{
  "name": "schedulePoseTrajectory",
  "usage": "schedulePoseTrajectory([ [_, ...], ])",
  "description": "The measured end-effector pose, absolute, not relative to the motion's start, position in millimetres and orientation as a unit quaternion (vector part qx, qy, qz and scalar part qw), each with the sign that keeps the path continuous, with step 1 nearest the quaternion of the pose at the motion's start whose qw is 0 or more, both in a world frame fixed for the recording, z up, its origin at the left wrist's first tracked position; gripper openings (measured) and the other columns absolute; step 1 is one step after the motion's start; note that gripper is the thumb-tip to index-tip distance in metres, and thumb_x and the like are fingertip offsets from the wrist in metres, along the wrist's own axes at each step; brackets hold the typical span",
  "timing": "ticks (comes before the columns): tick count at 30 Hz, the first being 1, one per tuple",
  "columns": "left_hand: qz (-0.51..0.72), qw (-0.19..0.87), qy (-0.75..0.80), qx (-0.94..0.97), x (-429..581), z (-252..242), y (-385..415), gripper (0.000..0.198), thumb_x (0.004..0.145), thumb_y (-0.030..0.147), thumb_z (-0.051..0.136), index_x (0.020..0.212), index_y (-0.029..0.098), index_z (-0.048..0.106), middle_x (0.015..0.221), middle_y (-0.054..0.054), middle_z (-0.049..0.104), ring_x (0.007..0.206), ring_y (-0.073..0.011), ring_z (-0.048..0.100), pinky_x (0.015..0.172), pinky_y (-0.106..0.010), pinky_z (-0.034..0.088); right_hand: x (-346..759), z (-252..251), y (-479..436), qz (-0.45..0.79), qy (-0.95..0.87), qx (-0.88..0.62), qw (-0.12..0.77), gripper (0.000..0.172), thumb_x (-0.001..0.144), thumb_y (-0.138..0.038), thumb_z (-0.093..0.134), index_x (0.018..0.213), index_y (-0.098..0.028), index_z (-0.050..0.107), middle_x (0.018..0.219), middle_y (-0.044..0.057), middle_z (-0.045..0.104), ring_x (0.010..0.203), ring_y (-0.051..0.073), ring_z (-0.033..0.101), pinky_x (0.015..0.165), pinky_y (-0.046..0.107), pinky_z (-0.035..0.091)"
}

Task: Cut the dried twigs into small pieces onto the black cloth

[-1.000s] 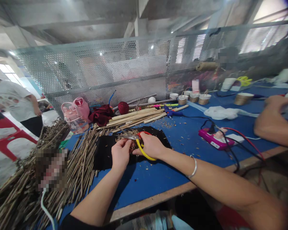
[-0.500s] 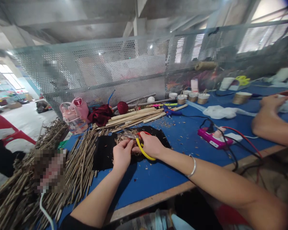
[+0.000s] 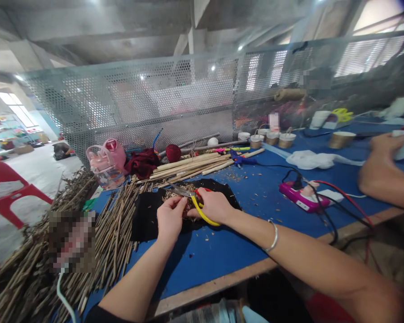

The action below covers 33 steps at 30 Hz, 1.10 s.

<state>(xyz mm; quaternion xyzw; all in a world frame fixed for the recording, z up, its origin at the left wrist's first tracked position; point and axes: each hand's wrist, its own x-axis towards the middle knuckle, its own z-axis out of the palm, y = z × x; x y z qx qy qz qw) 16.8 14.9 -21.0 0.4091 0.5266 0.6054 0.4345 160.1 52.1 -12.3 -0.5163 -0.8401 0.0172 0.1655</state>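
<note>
Scissors (image 3: pixel 202 212) with yellow and red handles are gripped in my right hand (image 3: pixel 216 207), their blades pointing left and away from me. Just left of them, my left hand (image 3: pixel 170 219) is closed in a pinch, thumb against fingertips. Whatever sits in that pinch is too small to make out. Both hands are over a black cloth (image 3: pixel 144 220) that lies on the blue tabletop (image 3: pixel 218 256). A heap of brown chips (image 3: pixel 185 188) rests on the cloth, partly hidden by my hands and the blades.
Thin dry sticks (image 3: pixel 112 242) are piled to the left. Behind the cloth lie pale peeled sticks (image 3: pixel 188 162), a blue glue gun (image 3: pixel 240 159) and a pink bottle (image 3: pixel 109 163). A purple power strip (image 3: pixel 303 197) with cables is on the right, near a co-worker's arm (image 3: pixel 384 179).
The view has shifted slightly. My hands stay close together over the cloth, the scissors still in the right one. At the far right the co-worker's hand has moved a little with something white.
</note>
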Motion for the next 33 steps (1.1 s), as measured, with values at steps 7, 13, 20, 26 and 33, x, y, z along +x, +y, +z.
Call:
schedulePoseTrajectory([
  [7,0.584,0.35,0.56,0.471,16.0,-16.6,11.8,0.025,0.065,0.036,0.065,0.072,0.012,0.067,0.062,-0.003,0.065,0.055,-0.0116,0.056,0.051,-0.02,0.042,159.1,-14.3,51.3,0.022,-0.848,-0.49,0.202,0.067,0.06,-0.076,0.049,0.092,-0.018,0.045,0.082,0.007,0.061,0.073,0.022,0.06,0.059,0.027,0.036],
  [13,0.582,0.328,0.568,0.481,14.9,-15.8,11.5,0.025,0.066,0.036,0.064,0.073,0.013,0.069,0.066,-0.004,0.067,0.058,-0.0126,0.057,0.054,-0.021,0.043,158.2,-12.4,49.1,0.044,-0.842,-0.511,0.166,0.062,0.066,-0.074,0.044,0.092,-0.018,0.046,0.079,0.007,0.063,0.071,0.023,0.062,0.057,0.027,0.035],
  [20,0.6,0.392,0.538,0.444,15.2,-19.6,13.5,0.031,0.064,0.038,0.066,0.08,0.012,0.069,0.065,-0.003,0.065,0.052,-0.0105,0.053,0.049,-0.02,0.042,158.9,-10.1,50.9,0.05,-0.84,-0.519,0.15,0.057,0.068,-0.074,0.043,0.085,-0.02,0.048,0.078,0.007,0.065,0.072,0.023,0.063,0.055,0.025,0.034],
  [26,0.603,0.356,0.533,0.475,13.2,-21.0,14.7,0.028,0.068,0.039,0.062,0.077,0.013,0.069,0.061,-0.002,0.062,0.052,-0.0105,0.052,0.05,-0.02,0.04,161.0,-10.5,51.4,0.035,-0.839,-0.519,0.158,0.059,0.067,-0.074,0.045,0.091,-0.02,0.046,0.079,0.006,0.064,0.072,0.023,0.063,0.058,0.026,0.035],
  [33,0.592,0.361,0.544,0.473,14.1,-21.4,14.2,0.025,0.069,0.036,0.06,0.072,0.013,0.068,0.063,-0.003,0.064,0.054,-0.0118,0.054,0.052,-0.021,0.042,161.9,-15.3,53.6,0.044,-0.853,-0.483,0.192,0.063,0.059,-0.071,0.056,0.091,-0.018,0.045,0.085,0.007,0.061,0.077,0.023,0.06,0.062,0.028,0.037],
])
